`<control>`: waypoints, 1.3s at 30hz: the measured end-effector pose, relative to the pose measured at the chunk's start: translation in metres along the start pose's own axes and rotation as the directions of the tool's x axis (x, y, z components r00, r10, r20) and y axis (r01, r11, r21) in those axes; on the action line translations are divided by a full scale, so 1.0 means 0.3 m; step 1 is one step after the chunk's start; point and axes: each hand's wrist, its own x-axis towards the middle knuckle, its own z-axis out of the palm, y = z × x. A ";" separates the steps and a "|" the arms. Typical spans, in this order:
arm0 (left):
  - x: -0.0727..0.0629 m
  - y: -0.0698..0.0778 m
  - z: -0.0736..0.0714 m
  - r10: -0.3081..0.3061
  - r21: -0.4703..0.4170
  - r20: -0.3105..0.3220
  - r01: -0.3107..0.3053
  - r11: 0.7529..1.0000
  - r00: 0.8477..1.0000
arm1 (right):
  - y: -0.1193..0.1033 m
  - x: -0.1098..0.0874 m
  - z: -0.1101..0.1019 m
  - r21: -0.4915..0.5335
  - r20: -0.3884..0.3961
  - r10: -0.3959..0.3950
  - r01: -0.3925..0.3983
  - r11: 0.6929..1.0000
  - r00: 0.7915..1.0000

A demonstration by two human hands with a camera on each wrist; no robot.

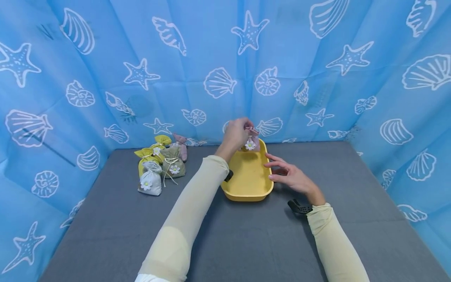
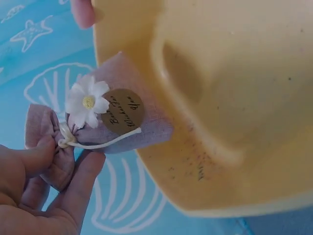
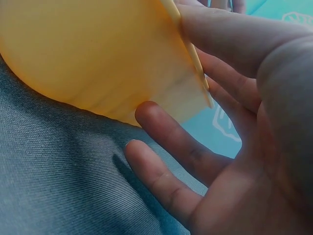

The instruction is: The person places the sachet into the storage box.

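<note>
My left hand (image 1: 237, 135) pinches the gathered neck of a pink cloth sachet (image 2: 132, 98) between thumb and fingers. A white flower, a cord and a round brown tag with writing decorate it. The sachet hangs over the far end of a yellow plastic tub (image 1: 246, 176). At the tub's right side is my right hand (image 1: 292, 176), its fingers spread and mostly straight. In the right wrist view its thumb lies along the tub's rim, and two fingers (image 3: 161, 122) extend beside the outer wall.
On the left of the grey table (image 1: 282, 235) several cloth sachets stand in a cluster: yellow ones, a white one (image 1: 150, 180), a grey-green one (image 1: 174, 162) and a pink one (image 1: 181, 147). A blue curtain (image 1: 225, 58) with shells and starfish surrounds the table's back and sides.
</note>
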 end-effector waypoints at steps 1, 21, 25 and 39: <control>0.002 -0.002 0.006 -0.008 0.001 -0.004 0.008 1.000 1.000 | 0.000 0.001 0.000 0.000 0.002 0.001 -0.001 1.000 1.000; 0.011 -0.039 0.098 -0.092 -0.003 0.023 0.092 0.996 0.995 | 0.001 0.005 -0.001 -0.009 0.003 0.019 -0.019 1.000 1.000; 0.016 -0.042 0.102 -0.152 -0.018 0.066 0.153 0.988 0.986 | -0.002 0.006 0.000 -0.021 -0.001 0.023 -0.023 1.000 1.000; 0.010 -0.022 0.072 -0.162 0.024 0.142 0.160 0.987 0.977 | 0.005 0.007 -0.001 0.004 0.004 0.028 -0.028 1.000 1.000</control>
